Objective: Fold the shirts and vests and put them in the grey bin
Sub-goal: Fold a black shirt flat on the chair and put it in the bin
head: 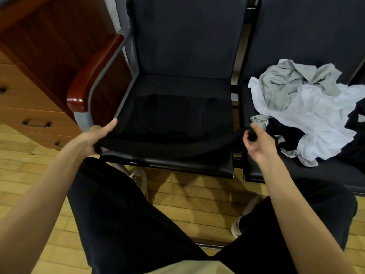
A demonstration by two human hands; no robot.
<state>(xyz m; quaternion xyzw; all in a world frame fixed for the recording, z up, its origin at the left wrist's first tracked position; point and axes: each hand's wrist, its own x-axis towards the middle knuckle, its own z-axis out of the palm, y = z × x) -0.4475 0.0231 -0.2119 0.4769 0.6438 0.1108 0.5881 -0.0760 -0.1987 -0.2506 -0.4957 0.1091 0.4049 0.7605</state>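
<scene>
- Black garment (173, 123): soft, matte knit, spread flat on the near seat; ribbed seams faintly visible toward its far right part. Whether shirt or vest cannot be told. Its near edge is lifted and drawn into a thick rolled band stretched between the two hands.
- Left hand (92, 139): closed on the left end of the band; thumb laid straight along the top of the cloth, the other fingers (98, 149) curled under it, nails dark.
- Right hand (256, 143): pinching the right end of the band; thumb and forefinger narrowed on a small bunch of cloth, remaining fingers loosely curled toward the palm.
- Seat (183, 84): dark, smooth padded cushion with an upright back, directly beyond the fingers; grey metal frame.
- Armrest (92, 76): glossy reddish-brown wood, rounded end, just beyond and left of the left thumb.
- Clothes pile (308, 109): crumpled heap on the neighbouring seat, just right of the right fingers; pale grey jersey on the far part, thin white fabric over the middle, black cloth below and at the right edge.
- Drawer unit (29, 107): orange-brown wood with dark recessed handles, well left of the left hand.
- Floor (197, 198): light wood planks, below both hands.
- Grey bin: not in the view.
</scene>
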